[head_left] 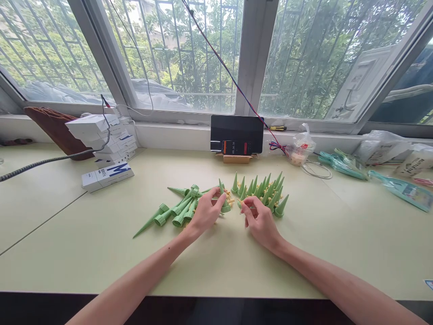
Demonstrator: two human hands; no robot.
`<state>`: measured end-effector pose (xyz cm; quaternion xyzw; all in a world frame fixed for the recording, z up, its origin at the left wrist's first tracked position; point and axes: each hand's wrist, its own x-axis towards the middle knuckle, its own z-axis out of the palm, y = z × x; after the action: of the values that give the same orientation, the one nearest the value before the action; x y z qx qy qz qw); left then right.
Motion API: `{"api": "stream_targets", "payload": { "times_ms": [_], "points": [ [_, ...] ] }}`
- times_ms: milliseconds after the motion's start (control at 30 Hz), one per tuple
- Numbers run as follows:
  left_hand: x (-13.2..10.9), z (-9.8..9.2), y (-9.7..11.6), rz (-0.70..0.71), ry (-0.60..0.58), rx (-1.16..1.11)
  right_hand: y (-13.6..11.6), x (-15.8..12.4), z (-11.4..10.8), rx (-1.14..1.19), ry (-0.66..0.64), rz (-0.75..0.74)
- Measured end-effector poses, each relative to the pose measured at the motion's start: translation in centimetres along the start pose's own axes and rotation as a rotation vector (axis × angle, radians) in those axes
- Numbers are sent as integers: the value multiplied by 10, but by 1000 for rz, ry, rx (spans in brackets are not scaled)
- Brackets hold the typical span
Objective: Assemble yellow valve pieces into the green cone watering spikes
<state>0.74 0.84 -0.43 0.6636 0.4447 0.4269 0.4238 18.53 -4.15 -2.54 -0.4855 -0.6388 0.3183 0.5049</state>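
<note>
My left hand [207,210] is closed on a green plastic spike [223,201], which stands point up with its wide cap end low at the table. Between the thumb and fingers of my right hand [260,221] is a small yellow piece [241,202], its shape mostly hidden. Several loose green spikes [182,212] lie in a heap left of my left hand. Beyond my right hand, rows of green spikes [267,187] stand upright on their caps, with small yellow pieces among them. More yellow bits [230,197] lie between my hands.
A tablet [237,128] leans at the window sill with a phone [233,147] before it on a cardboard stand. White boxes [108,175] are at the left, by a brown case [57,131]. A plastic bag [299,151] and teal packaged items [343,164] lie at the right.
</note>
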Motion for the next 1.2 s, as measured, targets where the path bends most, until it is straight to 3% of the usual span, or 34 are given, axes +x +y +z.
{"api": "stream_targets", "payload": {
  "times_ms": [433, 1200],
  "points": [
    [0, 0, 2, -26, 38, -30, 2, 2, 0, -51, -33, 0],
    [0, -1, 8, -5, -15, 1, 2, 2, 0, -74, -83, -13]
  ]
}}
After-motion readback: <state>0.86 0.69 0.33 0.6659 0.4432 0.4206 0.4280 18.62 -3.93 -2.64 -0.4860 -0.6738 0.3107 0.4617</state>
